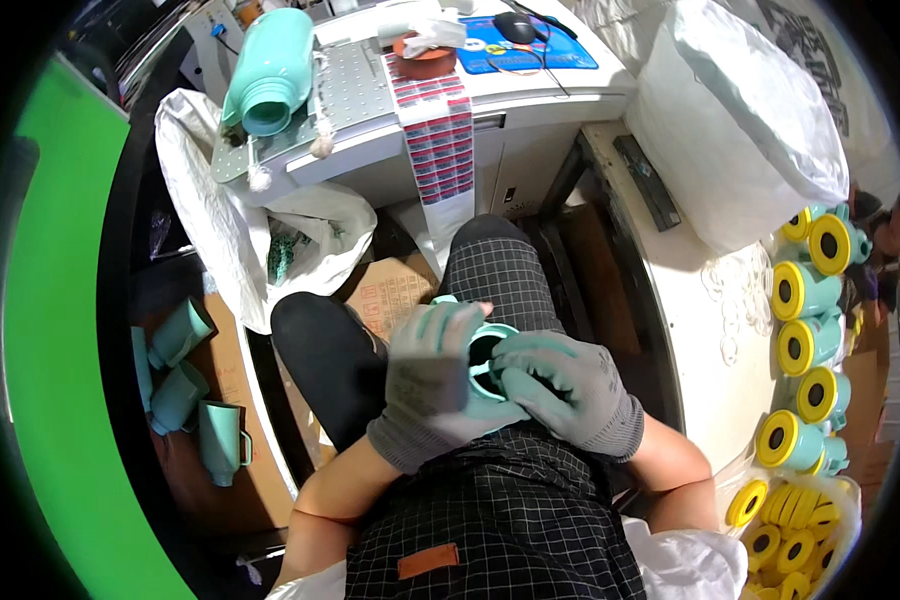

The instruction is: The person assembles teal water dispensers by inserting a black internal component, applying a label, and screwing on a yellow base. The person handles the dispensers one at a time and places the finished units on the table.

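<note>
A turquoise mug (478,388) sits above my lap, its round dark opening facing up. My left hand (425,372), in a grey glove with turquoise patches, closes round its left side, with the fingers over the far rim. From the right, my right hand (567,390), gloved alike, curls its fingers against the rim. The mug's lower body is mostly hidden by my hands and the black checked apron (450,520).
Left, turquoise mugs (223,440) lie in a box. Ahead, a large turquoise bottle (272,75) rests on a perforated plate beside a hanging label strip (440,150). Right, a white sack (735,120), yellow-ended turquoise mugs (808,345) and a bag of yellow rings (795,550) flank the bench.
</note>
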`<action>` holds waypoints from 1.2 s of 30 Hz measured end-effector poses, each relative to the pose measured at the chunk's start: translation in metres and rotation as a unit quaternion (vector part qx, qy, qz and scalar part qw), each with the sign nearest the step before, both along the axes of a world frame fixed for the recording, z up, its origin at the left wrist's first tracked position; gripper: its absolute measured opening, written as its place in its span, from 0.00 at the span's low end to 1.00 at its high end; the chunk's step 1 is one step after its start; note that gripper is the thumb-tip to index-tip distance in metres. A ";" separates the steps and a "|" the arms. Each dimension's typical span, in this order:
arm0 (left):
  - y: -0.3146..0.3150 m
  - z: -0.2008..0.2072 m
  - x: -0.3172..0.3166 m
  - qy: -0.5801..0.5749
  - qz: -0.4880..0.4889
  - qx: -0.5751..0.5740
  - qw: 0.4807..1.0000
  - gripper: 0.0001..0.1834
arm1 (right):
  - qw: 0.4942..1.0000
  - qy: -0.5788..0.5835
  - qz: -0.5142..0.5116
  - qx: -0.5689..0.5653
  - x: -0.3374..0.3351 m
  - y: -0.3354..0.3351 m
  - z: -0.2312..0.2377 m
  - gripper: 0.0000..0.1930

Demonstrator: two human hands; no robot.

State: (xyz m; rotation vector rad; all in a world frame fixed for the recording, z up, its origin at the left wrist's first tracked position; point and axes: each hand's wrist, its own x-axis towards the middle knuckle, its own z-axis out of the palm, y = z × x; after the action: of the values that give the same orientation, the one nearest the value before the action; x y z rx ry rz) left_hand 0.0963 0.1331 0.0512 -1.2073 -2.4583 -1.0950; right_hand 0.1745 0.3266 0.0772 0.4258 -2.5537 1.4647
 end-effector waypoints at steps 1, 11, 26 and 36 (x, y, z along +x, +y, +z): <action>0.010 0.000 0.002 0.002 -0.030 -0.026 0.999 0.48 | 0.998 -0.025 -0.021 0.051 0.004 0.006 0.002 0.11; 0.048 -0.003 0.011 -0.089 -0.184 -0.295 0.934 0.53 | 0.930 -0.198 0.129 0.281 0.012 0.044 -0.004 0.15; 0.035 -0.013 0.018 -0.197 -0.172 -0.252 0.932 0.57 | 0.932 -0.160 0.184 0.269 0.017 0.040 -0.050 0.15; -0.030 -0.001 0.012 -0.124 -0.083 -0.073 0.986 0.47 | 0.905 0.333 -0.259 -0.057 -0.036 -0.008 -0.018 0.24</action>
State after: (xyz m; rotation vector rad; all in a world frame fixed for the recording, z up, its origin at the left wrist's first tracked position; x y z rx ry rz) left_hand 0.1081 0.1026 0.0502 -1.4180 -2.7052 -1.1905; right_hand 0.1383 0.3187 0.0588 0.1605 -1.8308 1.0278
